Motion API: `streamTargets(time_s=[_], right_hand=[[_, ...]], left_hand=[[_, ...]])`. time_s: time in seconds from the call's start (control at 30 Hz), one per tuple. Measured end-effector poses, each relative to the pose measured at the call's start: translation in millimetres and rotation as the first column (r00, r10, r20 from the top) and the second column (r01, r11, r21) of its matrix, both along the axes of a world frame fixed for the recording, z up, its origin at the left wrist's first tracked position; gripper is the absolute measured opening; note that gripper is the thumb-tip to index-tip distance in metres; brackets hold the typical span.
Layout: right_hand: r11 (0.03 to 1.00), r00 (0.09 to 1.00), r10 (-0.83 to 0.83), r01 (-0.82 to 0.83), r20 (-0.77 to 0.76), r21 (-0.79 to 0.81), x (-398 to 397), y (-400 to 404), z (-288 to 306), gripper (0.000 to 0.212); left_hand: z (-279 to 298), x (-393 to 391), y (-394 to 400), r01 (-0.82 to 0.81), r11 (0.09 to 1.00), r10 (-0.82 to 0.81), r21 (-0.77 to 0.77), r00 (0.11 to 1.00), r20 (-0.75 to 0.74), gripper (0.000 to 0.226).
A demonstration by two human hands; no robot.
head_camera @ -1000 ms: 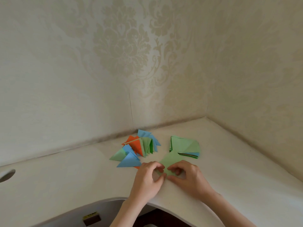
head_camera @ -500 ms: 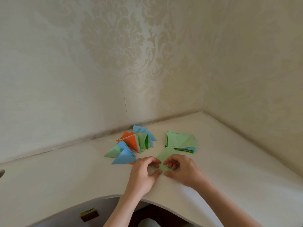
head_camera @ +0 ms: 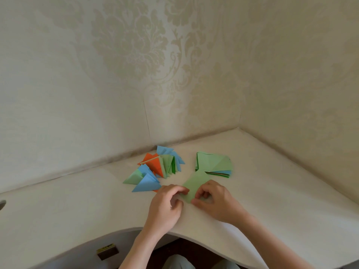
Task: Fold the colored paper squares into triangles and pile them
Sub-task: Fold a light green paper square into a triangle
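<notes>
Your left hand (head_camera: 165, 206) and right hand (head_camera: 215, 200) pinched the near corner of a pale green paper (head_camera: 194, 184), flat, smooth, diamond-angled on the table (head_camera: 77, 200)

The green sheet (head_camera: 195, 184) under the fingertips is thin matt paper, smooth and uncreased where it shows. The stack of squares (head_camera: 213, 165) on the right is the same matt paper, its top sheet marked by faint fold lines. The folded triangles (head_camera: 155, 169) on the left are matt paper in orange, blue and green with sharp creases. The table (head_camera: 77, 206) looks smooth and matt, off-white. The wall (head_camera: 136, 55) carries textured wallpaper with a faintly sheeny floral pattern.
</notes>
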State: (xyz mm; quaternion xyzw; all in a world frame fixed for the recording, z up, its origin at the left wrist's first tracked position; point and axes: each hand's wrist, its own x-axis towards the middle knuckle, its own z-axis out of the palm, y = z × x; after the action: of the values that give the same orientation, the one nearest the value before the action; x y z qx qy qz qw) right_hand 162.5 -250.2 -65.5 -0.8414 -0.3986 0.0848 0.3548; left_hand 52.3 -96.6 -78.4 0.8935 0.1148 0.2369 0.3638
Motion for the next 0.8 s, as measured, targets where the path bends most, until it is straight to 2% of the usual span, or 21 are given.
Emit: streamTargets(time_s=[0.13, 0.2, 0.27, 0.4, 0.5, 0.63, 0.73, 0.8], right_hand=[[1.000, 0.995, 0.022, -0.020, 0.099, -0.016, -4.2, 2.2, -3.7, 0.012], [0.997, 0.995, 0.074, -0.074, 0.070, 0.008, -3.1, -0.1, 1.9, 0.006], [0.991, 0.991, 0.133, -0.133, 0.007, 0.010, 0.8, -4.1, 8.1, 0.009], [0.993, 0.992, 0.104, -0.099, -0.069, 0.070, 6.2, -10.2, 10.2, 0.008], [0.986, 0.998, 0.067, -0.064, -0.017, 0.155, 7.2, -14.0, 2.6, 0.016], [0.976, 0.991, 0.106, -0.119, 0.081, 0.183, 6.3, -21.2, -3.1, 0.011], [0.977, 0.987, 0.065, -0.093, 0.148, 0.191, 0.5, -21.5, -10.5, 0.024], [0.978, 0.985, 0.009, -0.045, 0.174, 0.205, -2.1, -16.9, -16.2, 0.024]], left_hand=[[-2.7, 0.6, -0.2, 0.008, 1.000, -0.010, 0.030, 0.998, 0.058, 0.041], [-4.6, 1.3, 0.5, 0.017, 0.999, -0.020, 0.041, 0.995, 0.094, 0.038], [-6.2, 2.0, 1.5, 0.016, 0.999, -0.021, 0.049, 0.994, 0.103, 0.035], [-8.3, 3.6, 2.5, 0.030, 0.996, -0.036, 0.079, 0.996, 0.084, 0.024], [-9.8, 4.8, 2.0, 0.051, 0.993, -0.060, 0.104, 0.995, 0.080, 0.018], [-10.7, 6.7, 2.5, 0.056, 0.992, -0.067, 0.117, 0.993, 0.093, 0.005], [-11.6, 6.6, 1.8, 0.043, 0.994, -0.053, 0.104, 0.994, 0.094, 0.008], [-11.8, 5.5, 0.6, 0.008, 0.997, -0.015, 0.072, 0.995, 0.096, 0.012]])
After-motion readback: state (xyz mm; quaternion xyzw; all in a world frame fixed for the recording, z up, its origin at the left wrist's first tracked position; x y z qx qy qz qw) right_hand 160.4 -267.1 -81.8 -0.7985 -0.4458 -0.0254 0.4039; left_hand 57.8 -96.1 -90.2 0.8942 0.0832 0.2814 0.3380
